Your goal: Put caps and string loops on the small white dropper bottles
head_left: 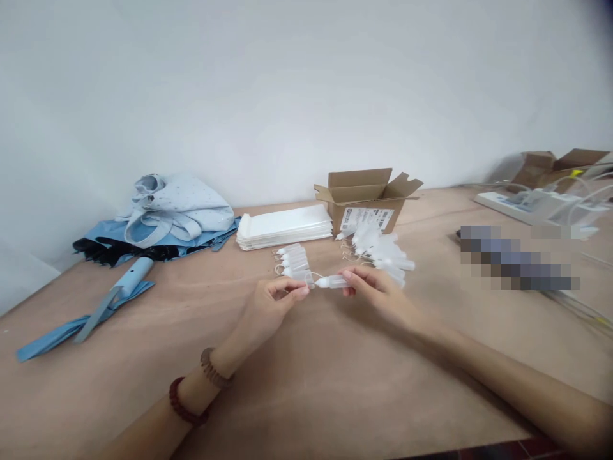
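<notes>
A small translucent dropper bottle (335,282) lies level above the table, its nozzle pointing left. My right hand (376,287) pinches its base between thumb and fingers. My left hand (275,301) is closed at the nozzle end, thumb and forefinger pressed together on the bottle's thin, looped cap tether; the cap itself is too small to make out. Just behind my left fingers, several like bottles lie side by side in a row (293,259). A loose pile of dropper bottles (376,246) lies behind my right hand.
A stack of white envelopes (287,225) and an open cardboard box (366,207) stand at the back. A folded blue umbrella (134,278) and a pale cloth bag (184,207) lie left. To the right are a blurred-out dark object (514,259) and a power strip (502,203) with cables.
</notes>
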A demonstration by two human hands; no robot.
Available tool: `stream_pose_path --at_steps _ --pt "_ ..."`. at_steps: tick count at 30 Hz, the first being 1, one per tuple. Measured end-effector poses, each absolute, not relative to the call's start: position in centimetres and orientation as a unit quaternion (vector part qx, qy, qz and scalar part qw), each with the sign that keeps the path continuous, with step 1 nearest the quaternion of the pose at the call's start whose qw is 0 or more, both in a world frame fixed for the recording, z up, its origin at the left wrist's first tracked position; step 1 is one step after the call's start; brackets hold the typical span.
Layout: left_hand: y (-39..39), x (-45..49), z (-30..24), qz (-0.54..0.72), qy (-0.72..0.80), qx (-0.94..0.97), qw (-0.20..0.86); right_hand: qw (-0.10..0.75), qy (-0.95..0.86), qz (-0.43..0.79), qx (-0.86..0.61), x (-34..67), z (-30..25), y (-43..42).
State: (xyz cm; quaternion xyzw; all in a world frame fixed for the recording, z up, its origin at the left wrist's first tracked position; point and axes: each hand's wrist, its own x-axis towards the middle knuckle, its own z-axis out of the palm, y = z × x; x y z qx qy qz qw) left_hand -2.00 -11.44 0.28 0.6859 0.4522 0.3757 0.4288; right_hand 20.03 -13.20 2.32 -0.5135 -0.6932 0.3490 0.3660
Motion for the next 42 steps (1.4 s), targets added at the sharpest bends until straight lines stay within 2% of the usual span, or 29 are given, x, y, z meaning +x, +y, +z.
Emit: stream_pose_path --at_steps 31,42 --pt "-11.85 -1.73 0.76 0.377 0.445 0.683 0.439 0.370 -0.699 0.356 -0.498 20.25 1.67 -12.96" --pt "-12.01 -1.92 0.49 0.369 0.411 0.726 0.409 0.334 -0.729 0.323 -0.502 20.04 1.44 -13.18"
